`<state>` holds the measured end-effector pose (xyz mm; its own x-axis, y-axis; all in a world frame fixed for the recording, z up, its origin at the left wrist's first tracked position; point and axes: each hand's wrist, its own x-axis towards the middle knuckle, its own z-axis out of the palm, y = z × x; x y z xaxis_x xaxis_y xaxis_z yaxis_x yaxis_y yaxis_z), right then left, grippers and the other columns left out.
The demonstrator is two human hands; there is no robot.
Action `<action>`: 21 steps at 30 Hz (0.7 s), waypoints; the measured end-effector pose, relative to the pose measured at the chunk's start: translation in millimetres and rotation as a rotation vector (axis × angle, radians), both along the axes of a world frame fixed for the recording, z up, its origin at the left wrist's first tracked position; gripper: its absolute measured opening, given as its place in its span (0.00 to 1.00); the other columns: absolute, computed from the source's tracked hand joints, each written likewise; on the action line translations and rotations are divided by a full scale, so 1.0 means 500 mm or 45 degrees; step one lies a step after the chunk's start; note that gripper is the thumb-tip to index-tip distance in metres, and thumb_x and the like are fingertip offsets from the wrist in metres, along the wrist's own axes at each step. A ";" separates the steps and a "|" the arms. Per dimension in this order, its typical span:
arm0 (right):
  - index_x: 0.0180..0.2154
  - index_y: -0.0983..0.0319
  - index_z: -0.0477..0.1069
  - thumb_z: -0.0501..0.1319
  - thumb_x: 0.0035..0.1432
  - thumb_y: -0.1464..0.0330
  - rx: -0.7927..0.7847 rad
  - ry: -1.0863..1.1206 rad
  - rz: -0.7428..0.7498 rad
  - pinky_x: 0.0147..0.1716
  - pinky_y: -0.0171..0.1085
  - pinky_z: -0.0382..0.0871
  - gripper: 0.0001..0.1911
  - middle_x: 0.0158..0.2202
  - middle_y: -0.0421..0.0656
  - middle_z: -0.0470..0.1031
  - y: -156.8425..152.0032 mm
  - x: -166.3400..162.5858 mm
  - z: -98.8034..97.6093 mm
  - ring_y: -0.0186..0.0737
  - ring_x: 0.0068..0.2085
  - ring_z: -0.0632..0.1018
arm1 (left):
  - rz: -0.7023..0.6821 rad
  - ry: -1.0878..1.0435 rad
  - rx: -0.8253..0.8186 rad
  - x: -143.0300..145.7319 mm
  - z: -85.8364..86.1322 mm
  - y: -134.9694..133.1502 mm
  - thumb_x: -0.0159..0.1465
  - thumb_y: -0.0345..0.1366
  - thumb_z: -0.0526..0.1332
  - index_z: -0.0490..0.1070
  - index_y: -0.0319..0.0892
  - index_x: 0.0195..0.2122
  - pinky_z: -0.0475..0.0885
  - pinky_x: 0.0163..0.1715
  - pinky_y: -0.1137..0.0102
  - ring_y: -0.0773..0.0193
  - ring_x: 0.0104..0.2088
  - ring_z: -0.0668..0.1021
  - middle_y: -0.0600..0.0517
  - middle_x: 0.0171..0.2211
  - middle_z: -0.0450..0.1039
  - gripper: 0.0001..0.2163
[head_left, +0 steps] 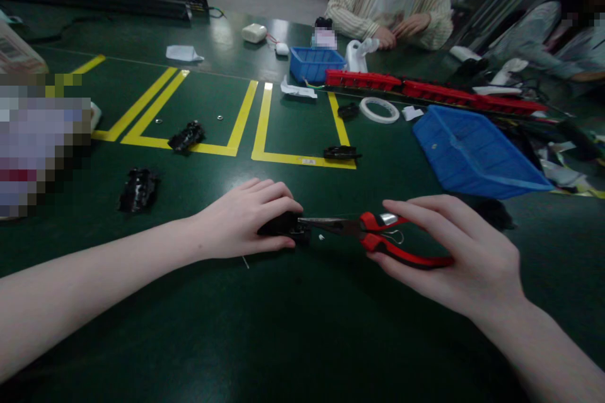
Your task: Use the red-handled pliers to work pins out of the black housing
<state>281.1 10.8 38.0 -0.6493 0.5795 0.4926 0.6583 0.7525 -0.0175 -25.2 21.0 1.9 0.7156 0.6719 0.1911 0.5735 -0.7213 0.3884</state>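
My left hand (246, 219) is closed over a small black plastic part (283, 227) and presses it onto the dark green table (293, 327). My right hand (454, 252) grips the red-and-black handles of needle-nose pliers (378, 236). The pliers' thin jaws point left and reach into the black part's right end. A tiny white speck (321, 237) lies on the table just below the jaws.
Similar black parts lie at left (138, 189), (187, 136) and centre (341, 152) among yellow tape lines (246, 114). A blue bin (472, 151) stands at right, a smaller blue bin (314, 63), tape roll (379, 109) and red rails (425, 89) behind. Two people sit across the table.
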 end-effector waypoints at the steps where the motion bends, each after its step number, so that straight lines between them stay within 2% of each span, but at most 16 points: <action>1: 0.52 0.61 0.69 0.68 0.53 0.61 0.002 0.060 -0.010 0.32 0.43 0.74 0.25 0.41 0.49 0.74 -0.003 -0.006 0.000 0.46 0.38 0.77 | 0.011 -0.050 -0.008 0.001 0.005 -0.002 0.65 0.44 0.62 0.66 0.42 0.55 0.67 0.47 0.61 0.55 0.49 0.73 0.45 0.50 0.71 0.20; 3: 0.52 0.60 0.69 0.68 0.52 0.62 -0.011 0.172 -0.047 0.31 0.43 0.74 0.26 0.41 0.48 0.74 -0.011 -0.019 0.002 0.46 0.38 0.77 | 0.041 -0.240 -0.085 0.006 0.021 -0.011 0.63 0.44 0.65 0.68 0.42 0.54 0.65 0.51 0.58 0.53 0.52 0.72 0.45 0.52 0.71 0.21; 5: 0.52 0.60 0.68 0.68 0.53 0.62 -0.020 0.253 -0.077 0.31 0.43 0.74 0.25 0.41 0.48 0.74 -0.022 -0.034 0.007 0.45 0.38 0.77 | 0.064 -0.514 -0.322 0.016 0.044 -0.025 0.61 0.41 0.67 0.70 0.43 0.52 0.67 0.51 0.60 0.55 0.52 0.73 0.47 0.51 0.71 0.19; 7: 0.52 0.60 0.69 0.68 0.53 0.63 0.007 0.282 -0.063 0.31 0.42 0.73 0.25 0.41 0.48 0.74 -0.032 -0.047 0.015 0.44 0.37 0.77 | 0.034 -0.772 -0.783 0.030 0.067 -0.042 0.61 0.39 0.67 0.70 0.45 0.53 0.70 0.48 0.65 0.57 0.49 0.75 0.49 0.50 0.73 0.19; 9: 0.52 0.61 0.69 0.69 0.51 0.64 0.054 0.293 -0.035 0.31 0.42 0.73 0.26 0.41 0.48 0.74 -0.042 -0.060 0.022 0.44 0.37 0.77 | -0.011 -0.959 -1.243 0.046 0.082 -0.059 0.61 0.38 0.67 0.72 0.47 0.52 0.71 0.48 0.65 0.58 0.49 0.77 0.51 0.52 0.74 0.18; 11: 0.52 0.62 0.69 0.70 0.50 0.65 0.067 0.323 -0.042 0.32 0.42 0.73 0.28 0.42 0.49 0.74 -0.049 -0.073 0.026 0.44 0.38 0.77 | -0.019 -1.166 -1.468 0.062 0.085 -0.076 0.60 0.37 0.68 0.75 0.46 0.49 0.72 0.48 0.66 0.58 0.48 0.78 0.51 0.50 0.76 0.16; 13: 0.52 0.63 0.69 0.70 0.50 0.65 0.052 0.357 -0.058 0.33 0.41 0.73 0.28 0.42 0.49 0.73 -0.054 -0.089 0.027 0.44 0.39 0.77 | -0.030 -1.313 -1.590 0.078 0.081 -0.091 0.60 0.34 0.68 0.76 0.46 0.47 0.72 0.49 0.66 0.59 0.48 0.78 0.52 0.47 0.78 0.14; 15: 0.52 0.63 0.69 0.69 0.50 0.65 0.048 0.358 -0.026 0.33 0.41 0.73 0.27 0.42 0.48 0.73 -0.057 -0.105 0.024 0.43 0.39 0.77 | 0.044 -1.382 -1.663 0.089 0.074 -0.105 0.61 0.32 0.68 0.78 0.46 0.45 0.72 0.50 0.66 0.60 0.49 0.78 0.52 0.47 0.78 0.11; 21: 0.50 0.65 0.70 0.66 0.52 0.62 0.087 0.294 0.029 0.33 0.41 0.71 0.24 0.39 0.49 0.74 -0.061 -0.134 0.005 0.44 0.37 0.75 | 0.291 -1.413 -1.717 0.088 0.066 -0.127 0.60 0.36 0.69 0.77 0.45 0.46 0.68 0.56 0.64 0.58 0.52 0.76 0.51 0.50 0.77 0.13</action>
